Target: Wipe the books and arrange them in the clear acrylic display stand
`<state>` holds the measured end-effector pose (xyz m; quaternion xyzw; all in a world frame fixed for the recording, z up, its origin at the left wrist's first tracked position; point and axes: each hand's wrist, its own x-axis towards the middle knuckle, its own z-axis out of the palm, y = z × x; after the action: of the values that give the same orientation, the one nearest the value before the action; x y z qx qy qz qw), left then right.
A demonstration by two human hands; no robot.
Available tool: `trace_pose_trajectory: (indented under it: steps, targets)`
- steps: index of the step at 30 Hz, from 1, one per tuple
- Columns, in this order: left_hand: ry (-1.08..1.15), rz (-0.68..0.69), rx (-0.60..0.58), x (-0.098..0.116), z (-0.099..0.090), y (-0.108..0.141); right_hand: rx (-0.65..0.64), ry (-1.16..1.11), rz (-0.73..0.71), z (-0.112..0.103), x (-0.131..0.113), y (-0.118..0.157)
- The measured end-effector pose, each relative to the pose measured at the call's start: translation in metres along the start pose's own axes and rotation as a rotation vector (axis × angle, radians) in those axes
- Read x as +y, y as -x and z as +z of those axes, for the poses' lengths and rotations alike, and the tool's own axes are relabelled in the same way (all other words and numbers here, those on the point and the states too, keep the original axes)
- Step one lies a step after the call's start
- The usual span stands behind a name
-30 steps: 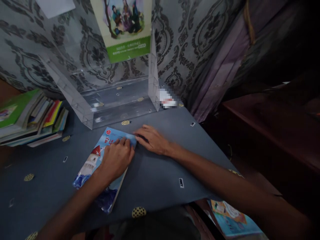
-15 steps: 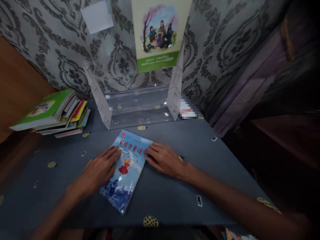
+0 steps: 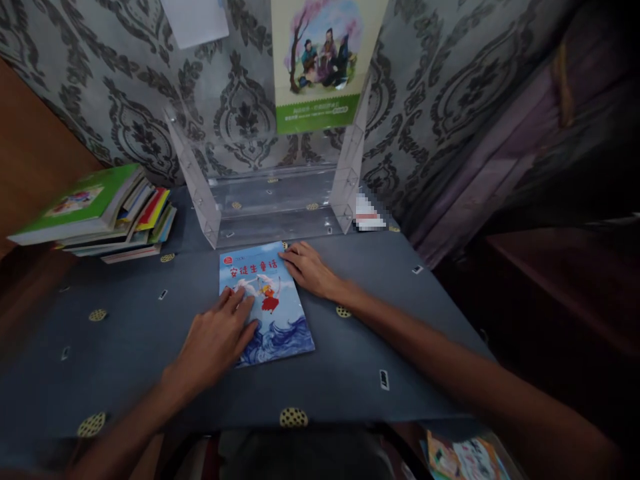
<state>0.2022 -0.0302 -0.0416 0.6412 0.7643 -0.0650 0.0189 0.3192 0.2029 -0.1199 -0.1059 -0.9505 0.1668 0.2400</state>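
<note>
A blue book (image 3: 287, 313) with red characters and a figure in red on its cover lies closed and flat on the table, turned almost straight. My left hand (image 3: 217, 333) rests on its left side, fingers spread over the cover. At the book's upper right corner, my right hand (image 3: 307, 270) touches the edge with its fingertips; its fingers are close together and partly curled, and whether they pinch the edge is hard to tell.
A clear acrylic rack (image 3: 203, 200) stands behind the book, with a green and cream book (image 3: 327, 110) upright at its top. Stacked books (image 3: 95, 207) sit at the left. A pixelated white item (image 3: 369, 217) lies right of the rack.
The blue book has turned anticlockwise from its tilted position. My right hand has moved up and slightly left, while my left hand has shifted right with its fingers further onto the cover.
</note>
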Motion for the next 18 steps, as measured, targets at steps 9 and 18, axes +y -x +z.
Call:
trace_pose_trajectory:
  steps: [9,18]
  targets:
    - [0.040,0.314,0.093,0.021,0.022,0.010,-0.041,-0.088,0.096,-0.001,-0.008,0.016]
    - [-0.034,0.350,0.176,0.041,0.028,0.006,0.015,-0.247,0.145,-0.013,-0.030,0.049]
